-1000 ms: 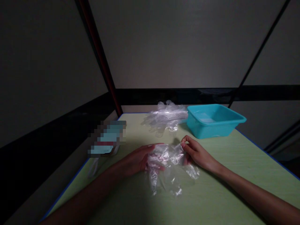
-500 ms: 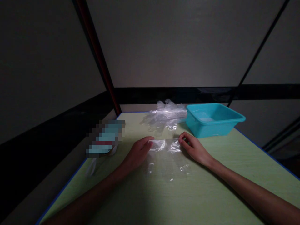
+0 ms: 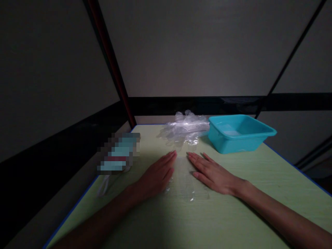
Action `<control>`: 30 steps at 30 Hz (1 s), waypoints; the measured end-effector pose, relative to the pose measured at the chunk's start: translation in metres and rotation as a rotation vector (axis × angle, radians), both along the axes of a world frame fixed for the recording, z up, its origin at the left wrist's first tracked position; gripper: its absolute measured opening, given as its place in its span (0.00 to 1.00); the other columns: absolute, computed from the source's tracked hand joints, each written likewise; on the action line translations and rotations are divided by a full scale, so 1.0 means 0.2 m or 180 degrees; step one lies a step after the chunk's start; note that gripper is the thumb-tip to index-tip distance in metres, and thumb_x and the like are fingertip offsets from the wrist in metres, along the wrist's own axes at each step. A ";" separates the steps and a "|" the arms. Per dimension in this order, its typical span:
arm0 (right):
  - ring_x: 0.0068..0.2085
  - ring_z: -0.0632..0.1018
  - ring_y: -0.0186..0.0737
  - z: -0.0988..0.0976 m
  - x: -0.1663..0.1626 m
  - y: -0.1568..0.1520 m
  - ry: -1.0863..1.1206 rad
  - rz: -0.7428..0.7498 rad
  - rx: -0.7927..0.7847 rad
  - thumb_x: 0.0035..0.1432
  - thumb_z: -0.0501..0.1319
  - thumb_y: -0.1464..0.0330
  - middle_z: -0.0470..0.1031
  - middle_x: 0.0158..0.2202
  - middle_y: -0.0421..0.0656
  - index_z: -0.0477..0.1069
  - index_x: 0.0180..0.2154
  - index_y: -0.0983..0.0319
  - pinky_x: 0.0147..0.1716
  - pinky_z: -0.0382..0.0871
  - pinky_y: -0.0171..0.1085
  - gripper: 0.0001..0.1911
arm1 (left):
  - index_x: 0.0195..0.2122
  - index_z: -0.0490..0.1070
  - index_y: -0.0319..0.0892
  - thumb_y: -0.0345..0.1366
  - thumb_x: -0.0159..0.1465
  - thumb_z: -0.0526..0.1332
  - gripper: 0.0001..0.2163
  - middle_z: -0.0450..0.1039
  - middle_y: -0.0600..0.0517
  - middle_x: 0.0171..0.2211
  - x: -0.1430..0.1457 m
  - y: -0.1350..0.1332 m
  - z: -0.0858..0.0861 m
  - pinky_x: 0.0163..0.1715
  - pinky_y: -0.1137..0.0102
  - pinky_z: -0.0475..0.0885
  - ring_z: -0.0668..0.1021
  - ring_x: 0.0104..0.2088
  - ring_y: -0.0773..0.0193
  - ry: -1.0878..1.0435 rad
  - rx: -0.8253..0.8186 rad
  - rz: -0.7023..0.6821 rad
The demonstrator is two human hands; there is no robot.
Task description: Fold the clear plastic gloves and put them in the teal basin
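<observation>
A clear disposable plastic glove (image 3: pixel 183 178) lies flat on the green table (image 3: pixel 145 221), its finger parts pointing toward me. My left hand (image 3: pixel 158 173) rests on its left side, fingers stretched out and holding nothing. On the right side, my right hand (image 3: pixel 207 173) lies flat with its fingers spread slightly. Both hands partly cover the glove, whose outline is hard to make out against the table. Beyond my fingertips is a loose pile of clear plastic gloves (image 3: pixel 185 128).
A turquoise plastic basin (image 3: pixel 241 141) stands at the back right, beside the glove pile. At the left edge lies a blurred-out item (image 3: pixel 119 152) with a whitish strap (image 3: pixel 103 185). Dark-banded wall panels (image 3: pixel 194 52) rise behind the table.
Both hands have let go of the glove's upper edge, which they were pinching and holding taut. They now lie flat with fingers extended, and the glove is flatter on the table.
</observation>
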State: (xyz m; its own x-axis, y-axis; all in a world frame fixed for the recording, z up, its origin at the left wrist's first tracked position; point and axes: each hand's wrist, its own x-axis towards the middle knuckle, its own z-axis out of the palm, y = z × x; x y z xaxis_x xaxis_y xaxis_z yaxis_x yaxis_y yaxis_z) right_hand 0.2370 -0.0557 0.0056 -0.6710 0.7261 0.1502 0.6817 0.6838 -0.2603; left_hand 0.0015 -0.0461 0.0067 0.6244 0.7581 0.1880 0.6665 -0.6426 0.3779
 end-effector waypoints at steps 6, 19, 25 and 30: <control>0.61 0.46 0.45 -0.03 0.02 0.01 -0.0153 0.0027 -0.0068 0.60 0.42 0.55 0.39 0.62 0.49 0.37 0.60 0.64 0.58 0.37 0.49 0.32 | 0.58 0.49 0.33 0.38 0.64 0.43 0.23 0.44 0.43 0.60 -0.01 0.00 -0.01 0.57 0.64 0.45 0.49 0.60 0.61 0.0543 0.0003 -0.0146; 0.61 0.47 0.44 -0.02 0.09 0.04 -0.0025 -0.0073 -0.0414 0.61 0.42 0.56 0.41 0.62 0.46 0.38 0.60 0.62 0.58 0.34 0.50 0.31 | 0.59 0.46 0.35 0.40 0.65 0.39 0.23 0.42 0.45 0.61 -0.05 0.04 0.00 0.56 0.63 0.44 0.48 0.60 0.63 0.0617 -0.0260 -0.0067; 0.53 0.64 0.44 0.01 0.09 0.06 0.0829 -0.0301 -0.0336 0.61 0.45 0.61 0.63 0.54 0.48 0.58 0.54 0.62 0.54 0.53 0.47 0.22 | 0.59 0.46 0.37 0.41 0.65 0.38 0.23 0.43 0.48 0.61 -0.05 0.09 -0.03 0.57 0.62 0.42 0.47 0.60 0.63 0.0525 -0.0223 -0.0026; 0.44 0.72 0.41 0.01 0.06 0.10 0.1317 -0.0520 -0.0270 0.59 0.48 0.66 0.72 0.42 0.46 0.69 0.41 0.62 0.45 0.63 0.40 0.14 | 0.59 0.46 0.38 0.41 0.65 0.38 0.23 0.43 0.49 0.61 -0.05 0.11 -0.04 0.57 0.62 0.42 0.47 0.60 0.64 0.0158 -0.0239 0.0072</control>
